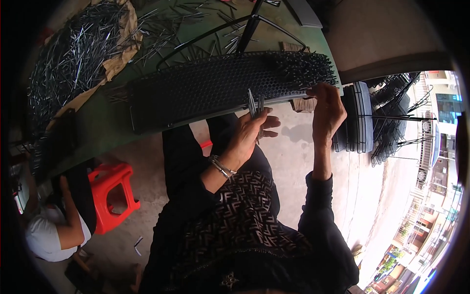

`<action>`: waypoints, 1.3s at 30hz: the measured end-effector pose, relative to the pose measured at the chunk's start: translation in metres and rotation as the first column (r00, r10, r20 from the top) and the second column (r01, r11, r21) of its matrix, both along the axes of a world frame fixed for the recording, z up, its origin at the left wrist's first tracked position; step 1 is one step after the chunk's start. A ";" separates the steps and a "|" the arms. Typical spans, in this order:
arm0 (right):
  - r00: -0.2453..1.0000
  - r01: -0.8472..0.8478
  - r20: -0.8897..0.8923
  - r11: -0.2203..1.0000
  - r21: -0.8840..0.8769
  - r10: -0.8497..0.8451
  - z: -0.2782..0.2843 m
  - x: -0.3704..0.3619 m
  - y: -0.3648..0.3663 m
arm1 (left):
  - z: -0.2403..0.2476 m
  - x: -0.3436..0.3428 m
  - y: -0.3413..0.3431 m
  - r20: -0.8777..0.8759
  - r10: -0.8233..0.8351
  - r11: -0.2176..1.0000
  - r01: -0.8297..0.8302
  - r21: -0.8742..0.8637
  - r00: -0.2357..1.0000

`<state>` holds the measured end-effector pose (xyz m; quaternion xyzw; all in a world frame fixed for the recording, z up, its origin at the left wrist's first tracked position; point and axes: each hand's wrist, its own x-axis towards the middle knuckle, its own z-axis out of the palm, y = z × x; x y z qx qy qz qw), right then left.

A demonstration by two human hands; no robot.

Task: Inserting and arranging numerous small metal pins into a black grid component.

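Observation:
A long black panel full of small round holes [196, 90] lies across the table edge in front of me. Many thin dark sticks [308, 68] stand upright, packed in the holes at its right end. My left hand [245, 134] is closed around a small bundle of thin grey sticks [251, 103], just in front of the panel's near edge; some of its fingers extend to the right. At the panel's right front corner, beside the standing sticks, is my right hand [329, 110]. Its fingers are pinched together, and what they hold is too small to make out.
A big heap of loose sticks [81, 49] lies on brown paper at the left of the green table [156, 29], with more scattered behind a black metal frame [252, 22]. Black racks [360, 117] stand at right. A red stool [115, 196] and a seated person [58, 230] are at lower left.

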<state>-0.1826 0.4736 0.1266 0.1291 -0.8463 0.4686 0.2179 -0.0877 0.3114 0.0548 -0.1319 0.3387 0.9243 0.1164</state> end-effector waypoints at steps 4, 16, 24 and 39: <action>0.998 0.020 -0.054 0.996 0.088 -0.015 -0.011 -0.001 -0.001 | -0.003 -0.002 0.002 0.036 -0.021 0.997 0.019 0.069 0.999; 0.997 0.058 -0.065 0.929 0.365 -0.037 -0.008 -0.013 -0.010 | 0.007 0.001 0.001 0.070 0.009 1.000 -0.010 0.017 0.998; 1.000 0.015 0.010 0.916 0.402 -0.021 -0.004 -0.020 -0.005 | 0.021 0.003 0.000 0.057 -0.045 0.999 0.044 0.015 0.997; 0.994 0.107 -0.052 0.905 0.411 -0.094 -0.023 -0.007 -0.013 | 0.027 0.006 0.000 0.013 -0.006 0.999 0.007 -0.036 1.000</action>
